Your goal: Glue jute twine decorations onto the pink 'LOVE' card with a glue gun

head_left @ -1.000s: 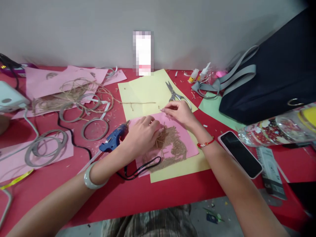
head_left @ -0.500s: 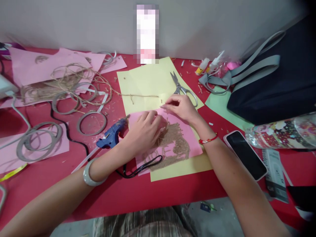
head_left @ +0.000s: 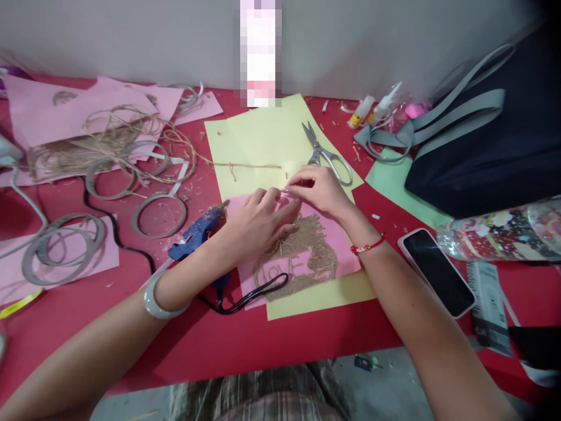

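Pink paper (head_left: 346, 251) lies in front of me, bearing a design of brown jute twine (head_left: 322, 254) glued in rows, with twine letters near its lower part. My left hand (head_left: 258, 219) is over the paper's upper left, palm down, fingers bent and apart, its fingertips near my right ones. At the paper's top edge, my right hand (head_left: 318, 187) pinches with thumb and fingers; what is between them is too small to make out. Silver scissors (head_left: 324, 155) lie just beyond that hand on yellow paper (head_left: 258, 137). A blue glue gun (head_left: 204, 228) lies partly behind my left forearm.
Loose twine (head_left: 175, 137), grey tape rings (head_left: 160, 216) and more pink sheets (head_left: 39, 111) cover the left side. On the right are a phone (head_left: 438, 272), a patterned bottle (head_left: 504, 234), a dark bag (head_left: 491, 158) and small glue bottles (head_left: 372, 111). A black cord loop (head_left: 263, 289) crosses the paper's lower edge.
My left hand has moved slightly up and its fingers have reached toward my right fingertips. The right hand keeps its pinch at nearly the same spot. The view has shifted slightly.
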A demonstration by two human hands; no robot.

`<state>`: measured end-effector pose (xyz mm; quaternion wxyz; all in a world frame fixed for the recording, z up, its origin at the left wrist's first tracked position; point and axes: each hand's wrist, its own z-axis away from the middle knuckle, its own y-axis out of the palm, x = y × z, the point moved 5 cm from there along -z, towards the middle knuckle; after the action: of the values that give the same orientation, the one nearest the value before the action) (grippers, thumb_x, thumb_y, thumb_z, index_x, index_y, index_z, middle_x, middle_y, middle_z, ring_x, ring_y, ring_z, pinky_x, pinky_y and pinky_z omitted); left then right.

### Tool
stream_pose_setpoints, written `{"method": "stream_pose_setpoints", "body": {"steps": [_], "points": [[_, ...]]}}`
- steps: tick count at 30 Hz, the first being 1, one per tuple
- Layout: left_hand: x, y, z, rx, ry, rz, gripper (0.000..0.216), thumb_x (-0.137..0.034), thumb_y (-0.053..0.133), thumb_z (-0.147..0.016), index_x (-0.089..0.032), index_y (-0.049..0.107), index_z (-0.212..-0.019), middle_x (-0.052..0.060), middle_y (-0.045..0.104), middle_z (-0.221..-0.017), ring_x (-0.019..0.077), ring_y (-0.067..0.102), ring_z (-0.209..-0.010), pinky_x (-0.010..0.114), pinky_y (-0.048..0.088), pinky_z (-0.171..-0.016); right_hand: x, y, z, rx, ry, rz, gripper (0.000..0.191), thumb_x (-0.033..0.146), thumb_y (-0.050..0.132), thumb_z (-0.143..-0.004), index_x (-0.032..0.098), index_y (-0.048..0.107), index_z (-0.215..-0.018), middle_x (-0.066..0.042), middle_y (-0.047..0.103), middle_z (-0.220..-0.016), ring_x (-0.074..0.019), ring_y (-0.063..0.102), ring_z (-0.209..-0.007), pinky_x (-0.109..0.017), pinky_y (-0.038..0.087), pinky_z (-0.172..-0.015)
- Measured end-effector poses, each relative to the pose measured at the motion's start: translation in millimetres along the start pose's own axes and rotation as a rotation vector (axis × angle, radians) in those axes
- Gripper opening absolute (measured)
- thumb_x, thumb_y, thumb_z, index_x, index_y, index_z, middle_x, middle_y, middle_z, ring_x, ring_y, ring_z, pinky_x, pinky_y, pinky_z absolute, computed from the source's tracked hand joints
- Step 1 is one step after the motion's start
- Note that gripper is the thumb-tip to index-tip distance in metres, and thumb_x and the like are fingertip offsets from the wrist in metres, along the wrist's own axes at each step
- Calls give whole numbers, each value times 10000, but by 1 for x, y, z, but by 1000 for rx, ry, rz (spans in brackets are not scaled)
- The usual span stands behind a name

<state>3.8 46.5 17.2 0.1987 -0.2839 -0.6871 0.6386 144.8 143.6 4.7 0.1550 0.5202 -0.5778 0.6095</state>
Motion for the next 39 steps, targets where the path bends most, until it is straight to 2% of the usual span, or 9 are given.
{"method": "stream_pose_setpoints", "body": {"steps": [9,18,25,31,34,36,39], "points": [[-1,5,-3,-2,-20,6,566,-502,348,-1089,-125,518,-1475,236,548,-1287,350,524,-1085,485,473,-963,0,-1,0,18,3,-43,47,206,799,-844,191,842,-830,-63,753,-868,-196,677,-822,-355,516,-764],[1,3,-1,2,3,42,569,-496,328,-1095,-151,471,-1524,219,531,-1293,337,512,-1114,475,473,-994,-1,-4,2,28,-5,-34,66,223,790,-847,207,853,-847,-66,764,-885,-206,685,-839,-369,524,-788],[6,3,-1,5,-24,123,629,-534,294,-1095,-79,509,-1474,225,535,-1258,327,512,-1082,494,488,-1002,-2,-5,2,30,-22,5,74,192,775,-839,192,846,-858,-65,774,-891,-189,665,-790,-331,503,-720],[7,3,-1,-12,-31,150,575,-512,323,-1097,-110,535,-1450,220,538,-1254,329,512,-1078,515,491,-993,3,-12,2,0,-41,69,93,213,727,-879,171,804,-850,-67,759,-878,-195,655,-776,-333,504,-730],[8,4,-1,-14,-37,171,556,-514,339,-1097,-127,544,-1440,208,529,-1265,318,519,-1082,499,491,-997,8,-12,2,24,-82,137,142,171,676,-908,186,784,-998,-70,736,-1011,-177,627,-777,-332,510,-752],[9,4,-1,-10,-33,172,578,-530,323,-1097,-121,546,-1438,205,523,-1271,315,519,-1087,491,489,-1004,13,-8,4,97,-165,206,214,135,606,-950,203,767,-1075,-81,699,-1141,-188,641,-876,-345,512,-831],[9,4,-1,-9,-22,162,609,-543,292,-1098,-105,551,-1432,211,522,-1266,320,511,-1091,500,491,-1002,18,-1,6,216,-242,307,246,147,518,-1017,209,753,-1056,-97,637,-1265,-217,649,-1003,-372,496,-914]]}}
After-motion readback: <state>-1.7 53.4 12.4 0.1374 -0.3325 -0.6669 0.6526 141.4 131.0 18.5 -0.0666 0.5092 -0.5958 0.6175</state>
